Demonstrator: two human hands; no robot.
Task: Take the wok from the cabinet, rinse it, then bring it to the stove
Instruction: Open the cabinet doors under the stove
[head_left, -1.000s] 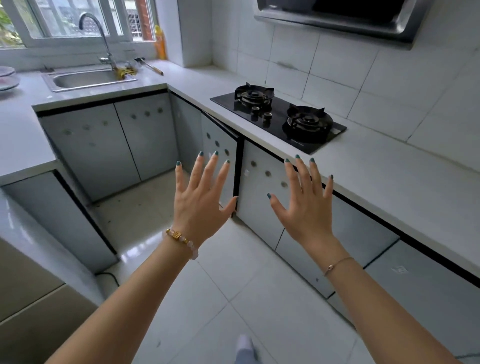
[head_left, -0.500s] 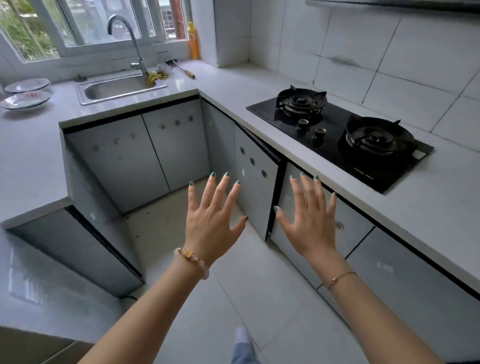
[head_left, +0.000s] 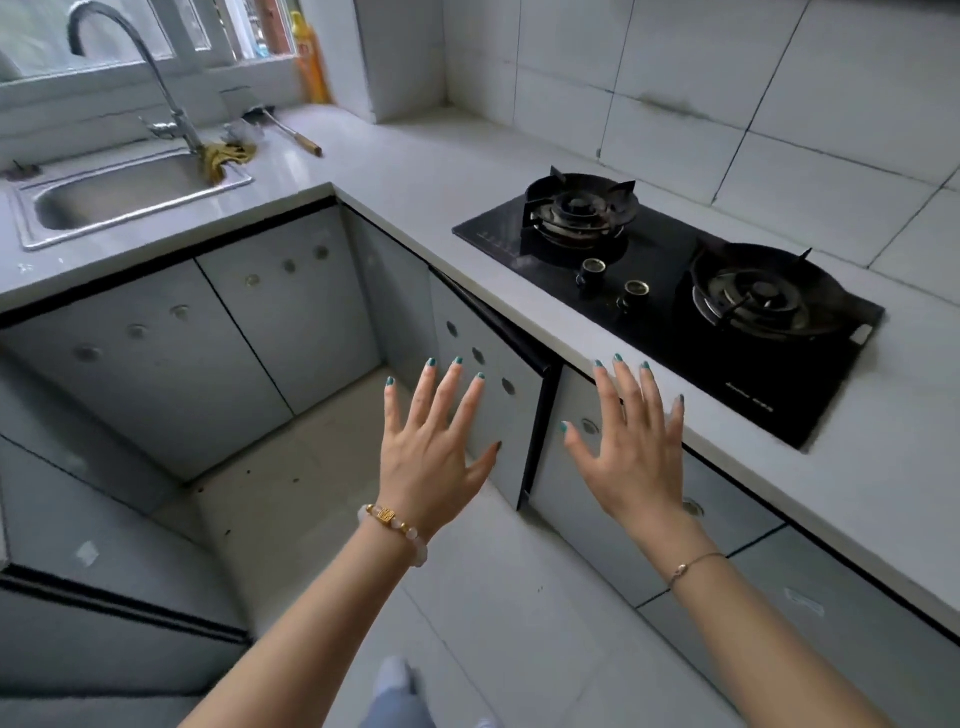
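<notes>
**A:** Where was the wok?

**B:** Out of sight. I judged it sat behind one of the low doors. The door (head_left: 483, 395) under the counter (head_left: 415, 171), just left of the stove (head_left: 675, 312), stood a crack ajar with its dark edge showing.

**A:** And the hands?

**B:** My left hand (head_left: 431, 467) and right hand (head_left: 631, 467) were both spread wide, fingers straight, holding nothing. They hung in front of that door and the next one. I couldn't tell whether either touched.

**A:** What worried you?

**B:** The doors were flat, glossy grey panels with small round studs and no handle I could see, so fingertips could slide off the edge. If I picked the wrong door, I'd find no wok. A wok dragged out low with one hand could tip and knock the frame or the floor (head_left: 467, 597). That floor was smooth pale tile, so drips carried from the steel sink (head_left: 124, 197) could make it slippery. The stove was black glass under two ridged burner rings, and a hard landing might chip it.
</notes>
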